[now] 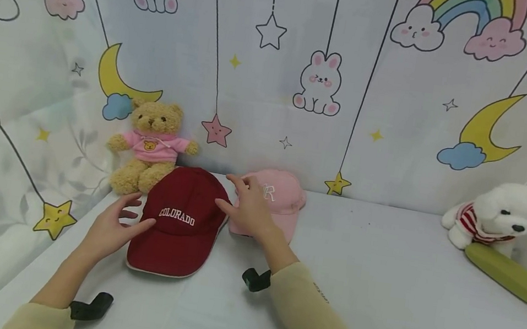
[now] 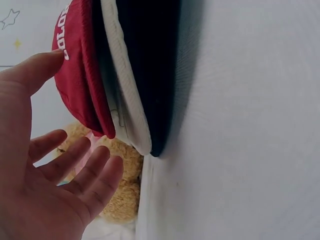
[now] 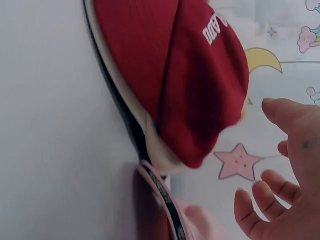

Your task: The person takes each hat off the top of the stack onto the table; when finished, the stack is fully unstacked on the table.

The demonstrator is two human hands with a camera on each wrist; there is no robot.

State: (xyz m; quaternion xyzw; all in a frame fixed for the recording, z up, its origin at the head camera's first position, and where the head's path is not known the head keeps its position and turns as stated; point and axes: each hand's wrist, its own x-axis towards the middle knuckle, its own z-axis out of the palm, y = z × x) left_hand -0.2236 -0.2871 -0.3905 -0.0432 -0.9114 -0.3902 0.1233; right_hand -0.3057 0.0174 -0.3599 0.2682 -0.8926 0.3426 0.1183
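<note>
A red cap [image 1: 177,250] lettered COLORADO lies towards the left of the table, on top of a cream cap [image 2: 129,82] and a dark navy cap [image 2: 152,65] that show beneath it in the left wrist view. My left hand [image 1: 107,230] is at its left side, fingers spread and thumb tip close to the front panel. On the other side my right hand [image 1: 256,208] reaches over beside the red crown, its fingers spread and holding nothing. Behind that hand, a pink cap [image 1: 287,190] with white letters sits right beside the stack, partly covered by the hand.
A teddy bear [image 1: 134,175] in a pink hoodie sits behind the caps at the left, against the printed backdrop [image 1: 265,76]. Far right, a white plush dog [image 1: 507,208] stands behind a long green case [image 1: 511,275]. The white table [image 1: 377,290] spreads between.
</note>
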